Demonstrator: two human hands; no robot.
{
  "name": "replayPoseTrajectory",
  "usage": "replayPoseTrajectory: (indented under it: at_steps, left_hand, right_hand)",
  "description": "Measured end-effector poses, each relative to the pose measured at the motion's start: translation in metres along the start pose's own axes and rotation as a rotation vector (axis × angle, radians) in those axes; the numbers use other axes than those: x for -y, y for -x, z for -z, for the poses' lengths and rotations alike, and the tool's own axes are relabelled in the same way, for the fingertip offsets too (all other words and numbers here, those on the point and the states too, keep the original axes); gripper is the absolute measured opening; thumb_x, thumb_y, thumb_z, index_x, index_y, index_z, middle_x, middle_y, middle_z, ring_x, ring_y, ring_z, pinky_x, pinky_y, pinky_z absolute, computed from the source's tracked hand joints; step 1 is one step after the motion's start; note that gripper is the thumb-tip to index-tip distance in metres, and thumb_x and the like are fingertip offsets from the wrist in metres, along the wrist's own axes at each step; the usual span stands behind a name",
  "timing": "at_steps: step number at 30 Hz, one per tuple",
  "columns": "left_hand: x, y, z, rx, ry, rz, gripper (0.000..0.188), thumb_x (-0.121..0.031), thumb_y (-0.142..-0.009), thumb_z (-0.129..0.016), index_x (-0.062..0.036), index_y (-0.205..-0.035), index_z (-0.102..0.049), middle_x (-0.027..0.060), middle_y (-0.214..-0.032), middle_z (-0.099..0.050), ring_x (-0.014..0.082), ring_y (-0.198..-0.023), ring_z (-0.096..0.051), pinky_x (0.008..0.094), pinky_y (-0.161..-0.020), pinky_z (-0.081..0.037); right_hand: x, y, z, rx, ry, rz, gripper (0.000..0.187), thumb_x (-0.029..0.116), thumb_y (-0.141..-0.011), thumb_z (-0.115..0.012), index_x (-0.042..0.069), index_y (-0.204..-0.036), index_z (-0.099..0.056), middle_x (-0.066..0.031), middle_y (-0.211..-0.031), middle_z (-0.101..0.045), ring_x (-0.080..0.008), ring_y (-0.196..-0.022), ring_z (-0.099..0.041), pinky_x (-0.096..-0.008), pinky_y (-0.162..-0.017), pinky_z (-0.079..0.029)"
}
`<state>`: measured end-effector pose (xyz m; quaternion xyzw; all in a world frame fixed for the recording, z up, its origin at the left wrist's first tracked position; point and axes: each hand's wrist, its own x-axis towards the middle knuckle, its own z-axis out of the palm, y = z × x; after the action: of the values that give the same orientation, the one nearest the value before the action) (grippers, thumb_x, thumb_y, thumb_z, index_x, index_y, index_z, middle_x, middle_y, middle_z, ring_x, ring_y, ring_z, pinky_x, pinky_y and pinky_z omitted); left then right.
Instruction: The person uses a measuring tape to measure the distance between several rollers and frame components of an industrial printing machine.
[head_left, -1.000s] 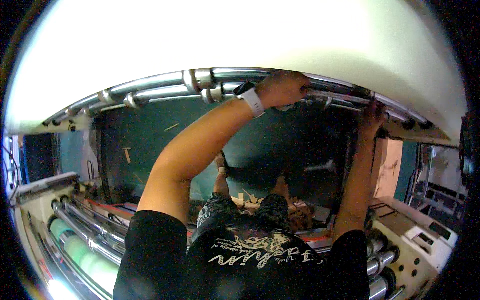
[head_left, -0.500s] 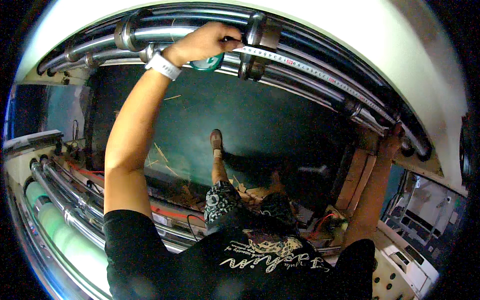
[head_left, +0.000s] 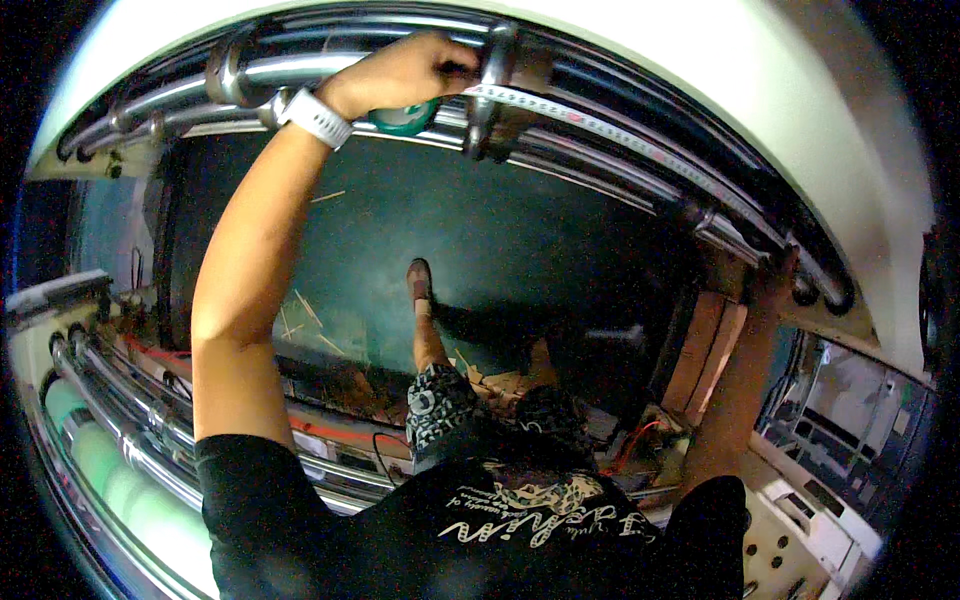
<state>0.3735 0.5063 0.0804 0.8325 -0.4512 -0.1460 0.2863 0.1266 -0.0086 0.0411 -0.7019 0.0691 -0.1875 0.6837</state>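
My left hand (head_left: pixel 410 72), with a pale watch (head_left: pixel 318 118) on the wrist, is closed around a tape measure (head_left: pixel 404 118) with a green and grey case. Its white blade (head_left: pixel 590 123) is drawn out to the right along the steel shafts (head_left: pixel 620 170). The left fingers are beside a metal collar (head_left: pixel 493 70) on those shafts. In dim light at the right end, my right hand (head_left: pixel 780 268) is closed at the far end of the blade; its fingertips are hard to make out.
A pale machine frame (head_left: pixel 820 130) curves over the shafts. Below is a dark green floor (head_left: pixel 330 240) with scattered thin strips (head_left: pixel 303 310). Behind me at the left are more shafts and a pale green roller (head_left: pixel 140 500). A white machine panel (head_left: pixel 800 520) stands at lower right.
The view has shifted slightly, so the shafts and collars appear a little further left. Both hands remain at the tape measure, which stays stretched between them.
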Motion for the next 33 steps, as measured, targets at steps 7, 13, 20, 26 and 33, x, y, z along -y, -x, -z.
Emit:
replayPoseTrajectory:
  at_steps: [7,13,20,26,33]
  left_hand:
    - [-0.008,0.0,-0.001,-0.063,-0.06,0.125,0.02,-0.018,-0.081,-0.053,0.0,-0.088,-0.057,0.0139,-0.073,-0.058,0.0176,-0.068,-0.054,0.0307,-0.065,-0.043]
    - [-0.026,0.006,-0.002,-0.145,-0.053,0.232,0.019,-0.012,-0.08,-0.055,0.0023,-0.093,-0.056,0.0117,-0.084,-0.06,0.0155,-0.077,-0.054,0.0269,-0.07,-0.043]
    - [-0.044,0.006,0.0,-0.104,0.083,0.246,0.007,-0.001,-0.081,-0.052,0.0021,-0.085,-0.056,0.0015,-0.075,-0.053,0.0101,-0.07,-0.048,0.0223,-0.065,-0.041]
    - [-0.082,-0.007,0.002,-0.045,0.095,0.249,0.008,-0.003,-0.082,-0.053,0.0005,-0.088,-0.056,0.0,-0.076,-0.054,0.0084,-0.069,-0.047,0.0212,-0.065,-0.04]
    - [-0.109,-0.039,-0.009,-0.072,0.19,0.321,0.016,-0.008,-0.084,-0.053,0.0025,-0.095,-0.057,0.0018,-0.08,-0.056,0.0092,-0.074,-0.051,0.0216,-0.069,-0.042]
  right_hand:
    - [-0.048,-0.001,-0.025,-0.421,-0.249,-0.302,0.04,0.045,-0.081,-0.05,0.011,-0.101,-0.05,-0.0035,-0.083,-0.051,-0.0139,-0.061,-0.043,-0.0263,-0.051,-0.036]
    - [-0.061,-0.019,-0.018,-0.464,-0.347,-0.344,0.043,0.054,-0.079,-0.048,0.013,-0.09,-0.051,-0.0001,-0.068,-0.047,-0.0116,-0.055,-0.04,-0.0232,-0.041,-0.033]
    - [-0.077,-0.009,-0.007,-0.647,-0.354,-0.329,0.04,0.051,-0.079,-0.05,0.012,-0.085,-0.051,0.0005,-0.067,-0.048,-0.0101,-0.055,-0.043,-0.0222,-0.042,-0.033]
    - [-0.1,-0.007,0.043,-0.657,-0.225,-0.139,0.029,0.044,-0.083,-0.047,0.015,-0.081,-0.05,0.0018,-0.062,-0.044,-0.0109,-0.054,-0.041,-0.0248,-0.041,-0.032]
    - [-0.12,-0.025,0.103,-0.736,-0.076,-0.101,0.03,0.043,-0.077,-0.059,0.016,-0.07,-0.049,0.0014,-0.055,-0.041,-0.0112,-0.045,-0.037,-0.0267,-0.037,-0.025]
